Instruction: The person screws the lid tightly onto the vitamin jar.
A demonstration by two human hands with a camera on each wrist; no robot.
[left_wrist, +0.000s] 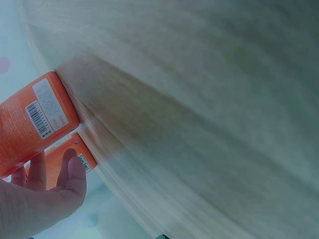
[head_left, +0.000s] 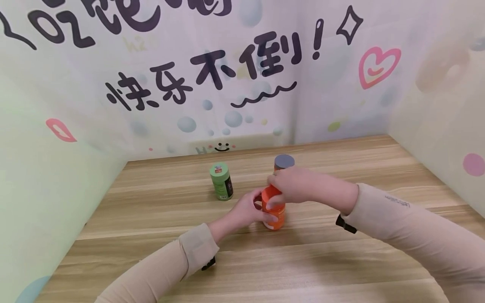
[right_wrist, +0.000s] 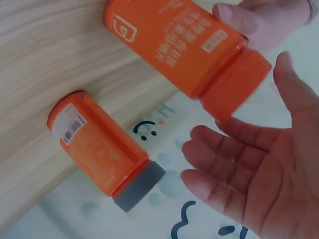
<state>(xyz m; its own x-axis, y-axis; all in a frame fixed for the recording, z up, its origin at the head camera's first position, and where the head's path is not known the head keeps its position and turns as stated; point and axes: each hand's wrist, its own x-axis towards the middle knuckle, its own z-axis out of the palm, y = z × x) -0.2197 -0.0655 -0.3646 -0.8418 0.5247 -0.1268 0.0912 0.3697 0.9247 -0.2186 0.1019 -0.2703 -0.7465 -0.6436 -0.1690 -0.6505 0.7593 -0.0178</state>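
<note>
An orange bottle with a square-looking orange lid stands on the table in the head view. My left hand holds its body from the left, thumb at the front. From above right, my right hand has its thumb and fingers around the lid; the right wrist view shows a forefinger touching the lid and the thumb close beside it. Just behind stands a second orange bottle with a grey lid, mostly covered by the right hand in the head view.
A green jar with a green lid stands to the left, behind the left hand. The wooden table is bounded by a printed cloth at the back and pale walls at both sides.
</note>
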